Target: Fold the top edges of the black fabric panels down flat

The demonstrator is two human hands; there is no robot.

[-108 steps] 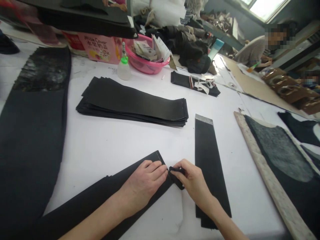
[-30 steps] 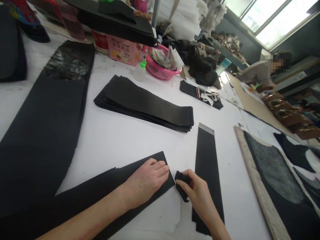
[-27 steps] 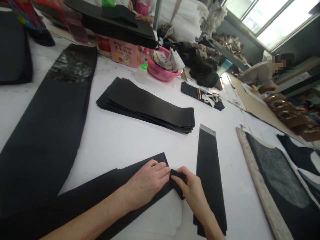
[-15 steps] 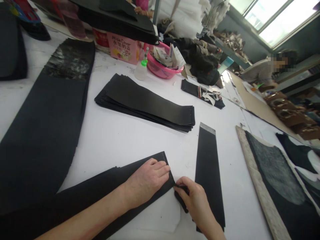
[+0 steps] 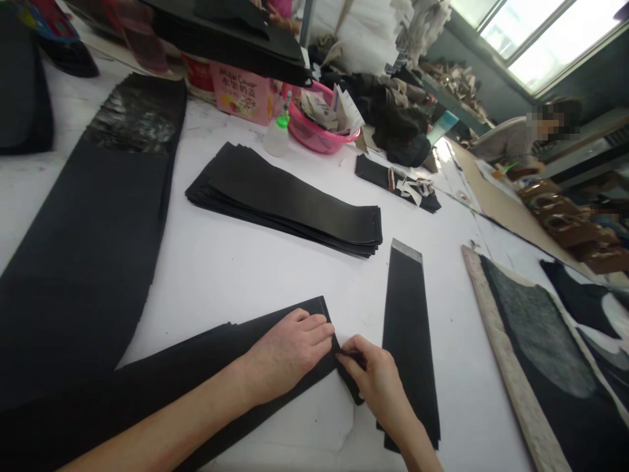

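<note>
My left hand [image 5: 292,351] lies palm down near the end of a long black panel [image 5: 246,334], its fingers together and pressing on the material; the thumb is hidden. Beside the panel's end edge, my right hand [image 5: 376,373] is closed in a pinch. Between its thumb and fingers is a small black strip [image 5: 352,385] that meets the panel's edge and hangs toward me. Just right of that hand stands a narrow stack of black strips [image 5: 410,314] with a grey band at its far end, partly covered by my right forearm.
Farther back lies a stack of black panels [image 5: 289,200]. Behind it are a green-capped bottle [image 5: 276,139], a pink basin [image 5: 319,139] and a pink box [image 5: 240,92]. A wide black piece [image 5: 93,216] covers the left; dark cut pieces [image 5: 550,328] lie right. A person [image 5: 511,141] is at the back.
My right hand has shifted slightly up and left, bringing the small strip closer against the panel's edge. The left hand stays in place on the panel.
</note>
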